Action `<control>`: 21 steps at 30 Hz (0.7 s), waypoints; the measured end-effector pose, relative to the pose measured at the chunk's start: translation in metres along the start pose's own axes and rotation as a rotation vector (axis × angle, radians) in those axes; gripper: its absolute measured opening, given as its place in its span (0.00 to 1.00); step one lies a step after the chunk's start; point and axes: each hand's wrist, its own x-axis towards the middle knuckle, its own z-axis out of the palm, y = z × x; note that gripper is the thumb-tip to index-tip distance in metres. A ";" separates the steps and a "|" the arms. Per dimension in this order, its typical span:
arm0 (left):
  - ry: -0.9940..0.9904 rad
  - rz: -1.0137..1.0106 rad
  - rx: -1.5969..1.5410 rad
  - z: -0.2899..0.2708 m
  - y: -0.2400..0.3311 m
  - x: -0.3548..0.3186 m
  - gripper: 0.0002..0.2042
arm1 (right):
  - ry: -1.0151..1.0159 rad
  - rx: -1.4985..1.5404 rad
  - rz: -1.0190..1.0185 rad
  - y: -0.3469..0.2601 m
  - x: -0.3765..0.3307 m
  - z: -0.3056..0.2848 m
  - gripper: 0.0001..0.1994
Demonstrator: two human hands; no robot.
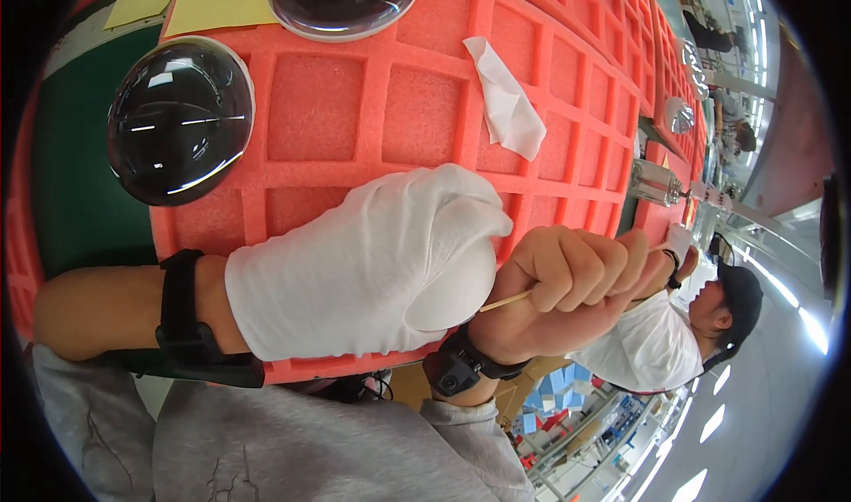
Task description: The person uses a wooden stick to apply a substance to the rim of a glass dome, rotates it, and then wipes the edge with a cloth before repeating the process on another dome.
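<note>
My left hand (372,258) wears a white glove and is closed around a rounded thing that the glove hides almost wholly. My bare right hand (558,285) is clenched on a thin wooden stick (505,303) whose tip points at the gloved hand and touches it. Both hands hover over a red foam tray (417,103) with square cells. A dark glass dome (180,119) lies on the tray's left edge, and another dark dome (344,1) sits at the top. A crumpled white wipe (507,99) lies on the foam above the hands.
Yellow paper sheets (217,1) lie at the top left beside a green mat (80,192). More domes (678,116) and a metal cylinder (656,183) stand farther along the red trays. Another person in a dark cap and white shirt (651,342) works at the right.
</note>
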 end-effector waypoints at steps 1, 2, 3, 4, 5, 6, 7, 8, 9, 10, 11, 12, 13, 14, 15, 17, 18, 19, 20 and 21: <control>0.007 -0.020 0.004 0.000 0.000 0.000 0.32 | -0.023 -0.053 -0.008 0.001 0.000 0.000 0.26; 0.000 -0.026 0.003 0.000 -0.001 0.000 0.32 | -0.015 -0.050 -0.011 0.002 0.000 0.000 0.26; 0.002 0.003 0.027 0.000 0.001 0.002 0.32 | -0.071 -0.109 -0.011 0.002 -0.001 -0.001 0.25; 0.004 0.031 0.051 0.000 0.003 0.004 0.32 | -0.126 -0.169 -0.010 0.002 -0.002 -0.002 0.24; -0.003 0.043 0.064 0.000 0.004 0.007 0.32 | -0.180 -0.228 -0.010 0.001 -0.002 -0.003 0.23; -0.008 0.055 0.068 0.001 0.004 0.006 0.32 | -0.167 -0.230 -0.018 0.003 -0.003 -0.003 0.23; 0.007 0.054 0.063 0.002 0.003 0.006 0.32 | -0.211 -0.244 -0.016 0.005 -0.003 -0.004 0.23; 0.022 0.052 0.058 0.003 0.003 0.005 0.32 | -0.255 -0.259 -0.012 0.007 -0.002 -0.004 0.23; 0.029 0.049 0.052 0.004 0.004 0.005 0.31 | -0.301 -0.275 -0.006 0.007 -0.002 -0.004 0.23; 0.033 0.048 0.048 0.004 0.004 0.005 0.31 | -0.293 -0.277 -0.011 0.007 -0.003 -0.003 0.23; 0.012 0.041 0.048 0.003 0.005 0.004 0.31 | -0.287 -0.243 0.015 0.007 -0.005 -0.002 0.23; -0.002 0.035 0.055 0.001 0.004 0.006 0.31 | -0.289 -0.205 0.046 0.007 -0.003 -0.002 0.24; -0.007 0.033 0.062 0.001 0.004 0.007 0.31 | -0.293 -0.166 0.076 0.006 -0.001 -0.003 0.24; -0.013 0.031 0.067 0.000 0.004 0.008 0.31 | -0.297 -0.163 0.077 0.005 0.000 -0.003 0.24; -0.006 0.037 0.043 0.001 0.003 0.007 0.31 | -0.228 -0.048 0.063 0.004 0.000 -0.004 0.24; 0.003 0.048 0.006 0.001 0.001 0.006 0.30 | -0.090 0.180 0.035 0.001 0.000 -0.003 0.25; 0.004 0.052 -0.005 0.001 0.002 0.006 0.30 | -0.090 0.180 0.031 0.002 -0.001 -0.003 0.25; -0.002 0.059 0.010 0.001 0.002 0.006 0.30 | -0.115 0.139 0.030 0.003 -0.001 -0.003 0.25; -0.009 0.066 0.024 0.000 0.002 0.005 0.29 | -0.139 0.097 0.028 0.004 -0.002 -0.003 0.25; -0.013 0.069 0.034 0.000 0.001 0.004 0.29 | -0.162 0.057 0.027 0.005 -0.002 -0.005 0.25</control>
